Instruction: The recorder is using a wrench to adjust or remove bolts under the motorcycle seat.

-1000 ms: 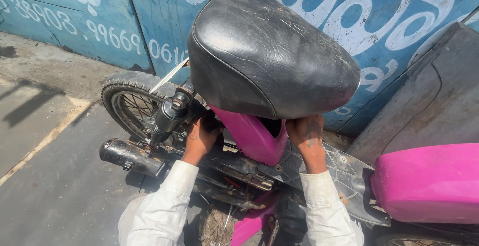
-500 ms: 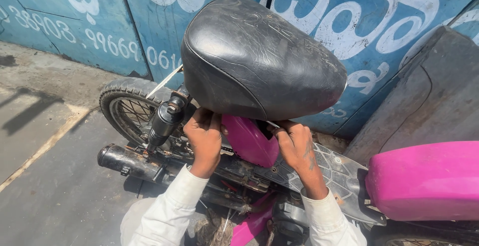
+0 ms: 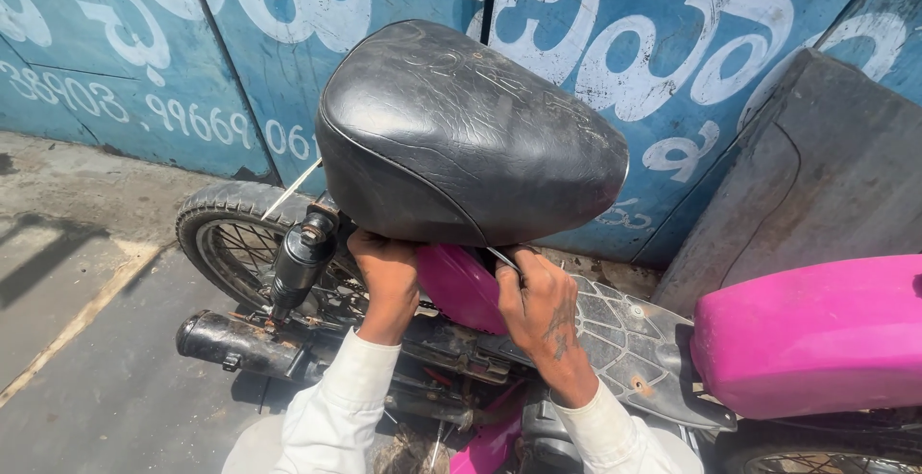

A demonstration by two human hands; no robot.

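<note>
- Working under the raised black seat [image 3: 471, 138]: seat tilted up, not lowered; fitting beneath it unfinished, by the look of it.
- Left hand [image 3: 389, 277]: curled, pressed up against the seat's underside edge.
- Right hand [image 3: 538, 306]: pinching a thin metal tool [image 3: 501, 259] below the seat, beside the pink body panel [image 3: 459, 287].
- Blue wall [image 3: 672, 42] behind the seat: large white painted lettering, flat panels.
- Pink tank [image 3: 816, 335] right of the seat: no label visible.
</note>
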